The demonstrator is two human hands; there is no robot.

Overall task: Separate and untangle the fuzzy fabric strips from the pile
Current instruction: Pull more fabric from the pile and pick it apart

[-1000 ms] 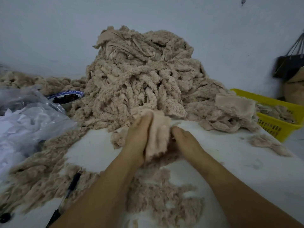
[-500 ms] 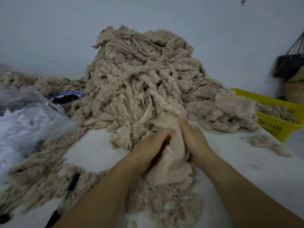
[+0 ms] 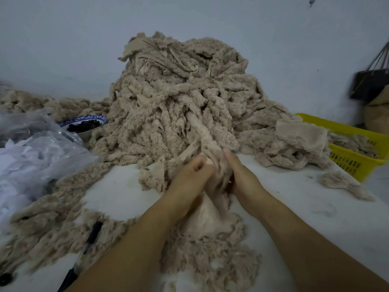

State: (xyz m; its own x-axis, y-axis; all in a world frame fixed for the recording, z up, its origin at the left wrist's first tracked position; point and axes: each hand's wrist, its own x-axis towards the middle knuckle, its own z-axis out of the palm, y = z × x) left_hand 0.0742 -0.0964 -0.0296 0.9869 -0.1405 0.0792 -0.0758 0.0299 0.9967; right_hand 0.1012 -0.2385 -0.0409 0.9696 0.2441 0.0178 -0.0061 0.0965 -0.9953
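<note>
Curled tighter than half a second ago, left hand (image 3: 192,175) and right hand (image 3: 242,179) both clench one fuzzy strip (image 3: 200,131), whose long axis runs straight ahead from their knuckles into the pile (image 3: 164,91).

A white table (image 3: 315,209) runs from the near edge to a pale grey wall (image 3: 63,49). On the left lie crumpled clear plastic bags (image 3: 42,157) with white stuff inside. Just beyond them, to the far left, stands a bowl (image 3: 99,118) with a blue-patterned rim, holding dark lumps (image 3: 84,125). Near left, a black pen (image 3: 84,252) lies slantwise on the table, its tip pointing far. A small black round thing (image 3: 5,278) sits at the near left edge; what it is cannot be told. On the right a yellow slotted basket (image 3: 353,163) stands at the table's edge. Beyond it, a dark bag (image 3: 368,85) hangs by thin handles against the wall, above a brown sack (image 3: 379,116). A small dark mark (image 3: 311,1) shows high on the wall.
</note>
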